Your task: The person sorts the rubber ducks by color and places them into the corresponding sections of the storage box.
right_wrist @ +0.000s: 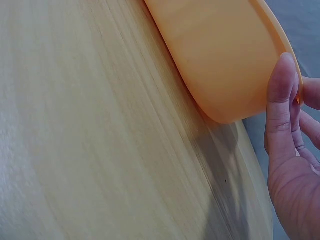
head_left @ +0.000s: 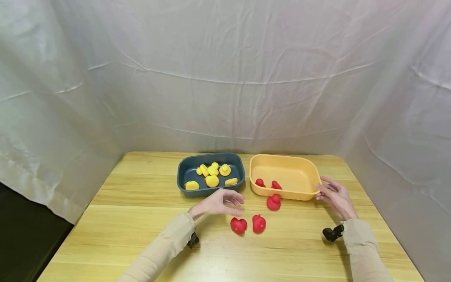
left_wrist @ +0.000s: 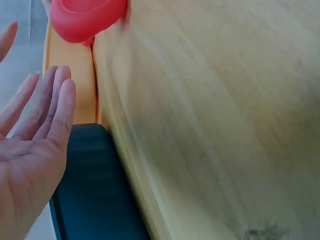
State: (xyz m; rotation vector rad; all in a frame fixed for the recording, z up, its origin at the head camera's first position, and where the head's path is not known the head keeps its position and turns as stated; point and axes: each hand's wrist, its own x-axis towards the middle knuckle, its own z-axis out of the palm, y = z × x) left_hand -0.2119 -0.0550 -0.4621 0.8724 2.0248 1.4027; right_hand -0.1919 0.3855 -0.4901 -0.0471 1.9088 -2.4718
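My right hand (head_left: 336,197) pinches the right-hand rim of the orange basin (head_left: 311,172), its thumb (right_wrist: 282,95) on the near side of the wall in the right wrist view. Inside that basin lie a red duck (head_left: 260,182) and another red piece (head_left: 276,185), partly behind the front wall. My left hand (head_left: 220,201) is held in front of the blue basin (head_left: 182,168), fingers loosely bent and holding nothing. Near its thumb two red rubber ducks (head_left: 238,226) lie on the table. A third red duck (head_left: 273,202) sits against the orange basin's front wall.
Several yellow rubber ducks (head_left: 212,181) lie in the blue basin. Both basins stand side by side near the back edge of the wooden table (head_left: 282,254). Behind and at the sides hangs a pale curtain (head_left: 225,98).
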